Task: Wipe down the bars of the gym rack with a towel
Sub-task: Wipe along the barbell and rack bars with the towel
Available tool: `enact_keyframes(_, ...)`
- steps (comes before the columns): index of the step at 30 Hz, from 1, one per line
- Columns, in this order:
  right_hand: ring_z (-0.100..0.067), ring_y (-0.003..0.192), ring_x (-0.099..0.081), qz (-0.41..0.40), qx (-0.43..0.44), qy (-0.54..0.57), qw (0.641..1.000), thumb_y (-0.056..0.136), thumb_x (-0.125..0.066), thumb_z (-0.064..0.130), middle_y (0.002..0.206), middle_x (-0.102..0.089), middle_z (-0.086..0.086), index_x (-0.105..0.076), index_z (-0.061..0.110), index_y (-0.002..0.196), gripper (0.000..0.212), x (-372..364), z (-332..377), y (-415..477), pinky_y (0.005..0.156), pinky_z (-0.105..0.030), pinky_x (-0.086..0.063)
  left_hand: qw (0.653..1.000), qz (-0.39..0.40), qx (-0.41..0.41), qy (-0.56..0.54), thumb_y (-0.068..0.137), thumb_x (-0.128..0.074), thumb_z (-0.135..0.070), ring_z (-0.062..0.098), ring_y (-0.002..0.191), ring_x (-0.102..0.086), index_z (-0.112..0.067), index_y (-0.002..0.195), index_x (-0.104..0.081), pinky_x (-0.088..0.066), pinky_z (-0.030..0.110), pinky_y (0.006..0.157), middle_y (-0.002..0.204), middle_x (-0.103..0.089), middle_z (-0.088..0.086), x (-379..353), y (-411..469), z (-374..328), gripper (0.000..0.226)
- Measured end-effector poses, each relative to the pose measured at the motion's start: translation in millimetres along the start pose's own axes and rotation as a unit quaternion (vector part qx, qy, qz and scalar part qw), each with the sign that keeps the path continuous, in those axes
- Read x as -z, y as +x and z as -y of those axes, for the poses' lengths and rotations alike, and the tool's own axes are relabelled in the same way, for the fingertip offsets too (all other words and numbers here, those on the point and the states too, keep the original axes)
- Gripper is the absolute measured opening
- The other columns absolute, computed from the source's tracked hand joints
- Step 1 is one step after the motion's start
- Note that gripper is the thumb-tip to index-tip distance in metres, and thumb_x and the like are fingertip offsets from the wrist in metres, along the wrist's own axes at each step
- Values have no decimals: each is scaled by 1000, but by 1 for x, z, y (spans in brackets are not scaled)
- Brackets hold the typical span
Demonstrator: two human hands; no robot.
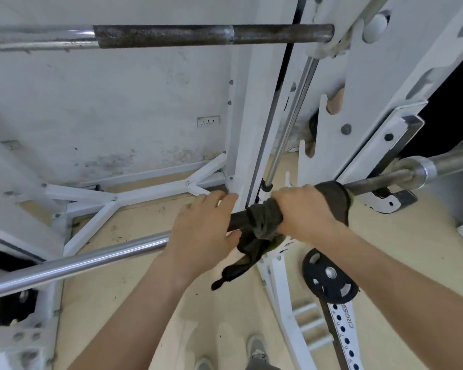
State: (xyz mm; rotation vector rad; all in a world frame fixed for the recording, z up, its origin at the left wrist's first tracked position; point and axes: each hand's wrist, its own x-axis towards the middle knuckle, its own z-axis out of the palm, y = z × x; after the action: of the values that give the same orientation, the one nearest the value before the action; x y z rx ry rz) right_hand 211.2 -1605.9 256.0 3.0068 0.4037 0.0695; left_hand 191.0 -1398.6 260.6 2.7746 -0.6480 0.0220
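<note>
Head view. The right hand [302, 209] grips a dark olive towel [262, 222] bunched round the lower bar [91, 260] of the white gym rack [246, 129], its fingers [292, 194] curled over cloth and bar together; a loose end hangs below. The left hand [206, 228] clasps the bare bar just beside the towel (thumb beneath, fingers draped over). A weight plate [329, 279] sits low at right.

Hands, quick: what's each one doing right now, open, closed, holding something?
Left hand: lies over the bar beside the towel; grip cannot be told.
Right hand: closed around the towel wrapped on the bar.
</note>
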Motion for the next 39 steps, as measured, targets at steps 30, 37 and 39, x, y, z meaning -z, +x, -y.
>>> enact_keyframes(30,-17,64,-51,4,4,36,999,82,-55,52,70,-49,8,-43,26,77,29,-16,-152,-18,66,-31,-33,996,57,-21,59,76,-54,-42,16,137,-30,-20,148,-21,-16,44,117,150,-33,-4,-43,73,-128,82)
enact_keyframes(37,-22,87,-59,7,119,76,990,77,-66,34,93,-62,0,-59,13,111,41,-18,-80,-4,72,-34,-32,997,9,43,67,72,-53,-47,17,98,-56,-20,137,-32,-40,33,93,111,-61,-8,-51,81,-124,74)
enact_keyframes(39,-21,101,-52,58,143,146,977,81,-64,41,111,-57,-2,-54,14,125,52,-3,-111,-12,84,-36,-40,996,13,21,85,69,-56,-54,19,91,-60,-18,138,-38,-44,33,81,105,-62,-6,-54,91,-138,80)
